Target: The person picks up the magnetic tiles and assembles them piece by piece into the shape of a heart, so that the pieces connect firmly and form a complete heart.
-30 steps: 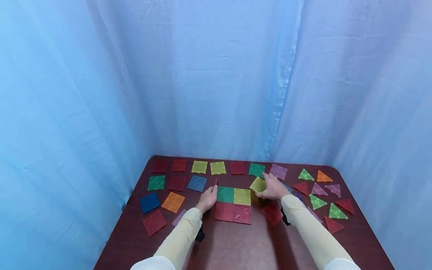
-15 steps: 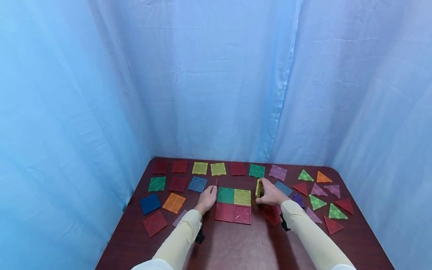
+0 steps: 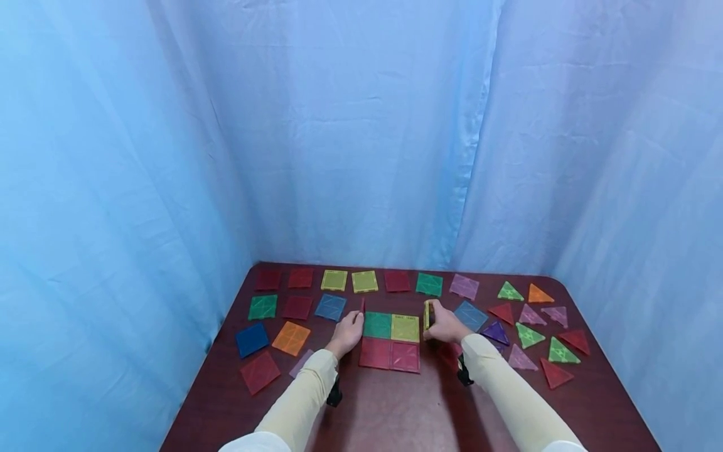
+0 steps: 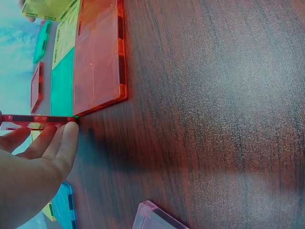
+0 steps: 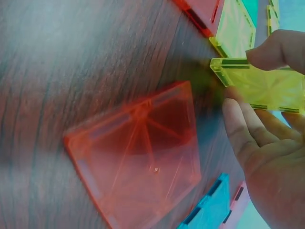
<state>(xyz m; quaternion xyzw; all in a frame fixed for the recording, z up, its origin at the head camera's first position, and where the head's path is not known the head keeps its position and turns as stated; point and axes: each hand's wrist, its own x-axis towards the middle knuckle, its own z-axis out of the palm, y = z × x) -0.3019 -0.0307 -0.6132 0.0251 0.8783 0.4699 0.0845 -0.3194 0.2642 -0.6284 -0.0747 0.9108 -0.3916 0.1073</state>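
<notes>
Four flat square tiles form a block: green (image 3: 377, 325) and yellow (image 3: 405, 328) behind, two red (image 3: 375, 353) in front. My left hand (image 3: 347, 334) holds an upright red tile (image 3: 363, 306) along the green tile's left edge; in the left wrist view its fingers (image 4: 69, 138) lie against that tile (image 4: 40, 119). At the block's right, my right hand (image 3: 446, 323) pinches a yellow tile (image 3: 427, 315) on edge, a small gap from the flat yellow one. The right wrist view shows thumb and fingers on opposite edges of this yellow tile (image 5: 271, 86).
Loose square tiles lie left and behind, among them an orange one (image 3: 290, 339) and a dark blue one (image 3: 251, 340). Triangles, such as a green one (image 3: 530, 336), lie at the right. A red tile (image 5: 143, 157) lies beside my right hand. Blue curtains (image 3: 361, 138) surround the table.
My right hand has tipped the yellow tile from a slant to upright and moved it left, nearer the block. My left hand has stayed in place with the red tile.
</notes>
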